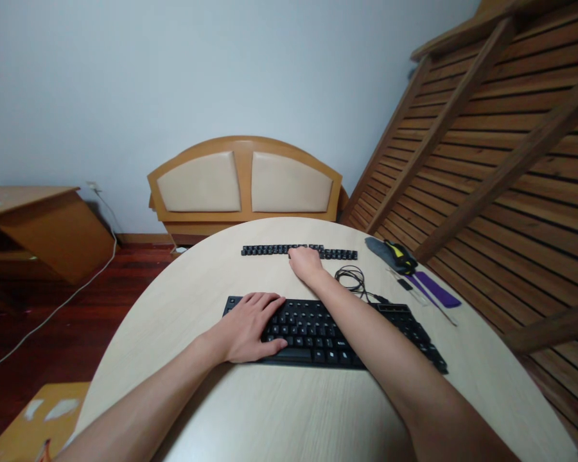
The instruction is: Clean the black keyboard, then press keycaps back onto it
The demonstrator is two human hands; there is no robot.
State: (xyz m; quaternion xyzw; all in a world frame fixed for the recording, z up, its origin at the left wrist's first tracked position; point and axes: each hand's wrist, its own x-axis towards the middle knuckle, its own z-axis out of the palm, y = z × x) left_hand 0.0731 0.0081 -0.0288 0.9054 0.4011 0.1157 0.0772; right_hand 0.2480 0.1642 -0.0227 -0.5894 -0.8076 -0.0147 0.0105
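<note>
A black keyboard (pixel 308 330) lies on the round table, with key positions lacking caps toward its right end. My left hand (pixel 255 324) rests on the keyboard's left part, fingers spread and flat, thumb by the space bar. Beyond the keyboard, loose black keycaps (pixel 264 249) stand in rows. My right hand (pixel 304 262) reaches across the keyboard to the middle of these rows. Its fingers are curled together at the keycaps, and what they hold, if anything, is hidden. A coiled black cable (pixel 350 279) lies between the keyboard and the keycaps, right of my right wrist.
At the table's right edge lie a grey and yellow-black item (pixel 397 256), a purple strip (pixel 436 290) and a thin metal rod (pixel 433 298). The pale round table (pixel 183 321) faces a padded headboard (pixel 243 179). A slatted wooden frame (pixel 501 160) leans at right.
</note>
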